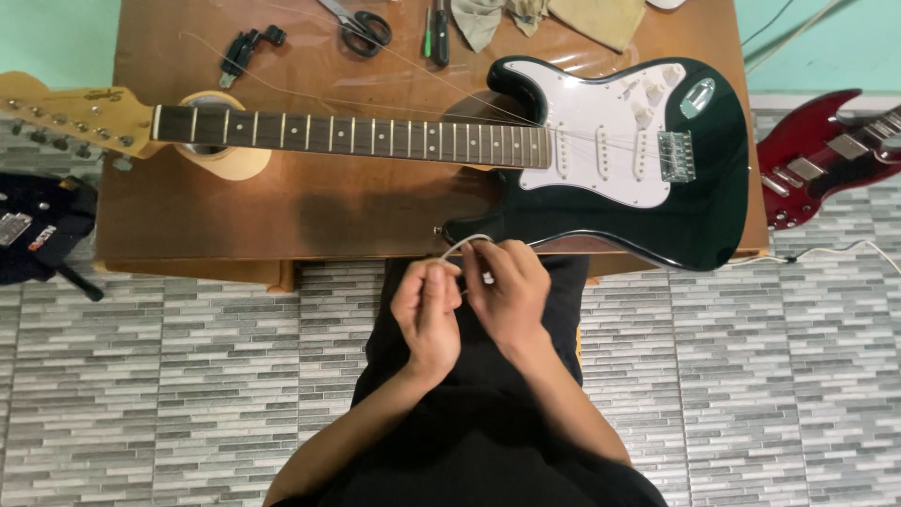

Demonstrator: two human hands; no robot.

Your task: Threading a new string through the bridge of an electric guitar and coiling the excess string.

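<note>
Both hands are working close together just off the near edge of the wooden table (pixel 282 216), over the person's lap. The left hand (pixel 427 314) is pinching a thin pale loop, a coiled guitar string (pixel 466 242) by the look of it, fingers closed on one end. The right hand (pixel 507 291) is curling around the other side of that loop, fingertips closed on it too. The loop is arching up right beside the lower horn of the black electric guitar (pixel 713 178), which is lying flat across the table, body toward the right edge, neck running left and headstock hanging past the left edge. A roll of tape (pixel 221 160) is sitting under the neck. Along the far edge, scissors (pixel 361 28), a small screwdriver (pixel 439 33), a black string winder (pixel 246 49) and a folded cloth (pixel 601 19) are lying. A red guitar (pixel 826 155) is resting on the tiled floor, right of the table.
</note>
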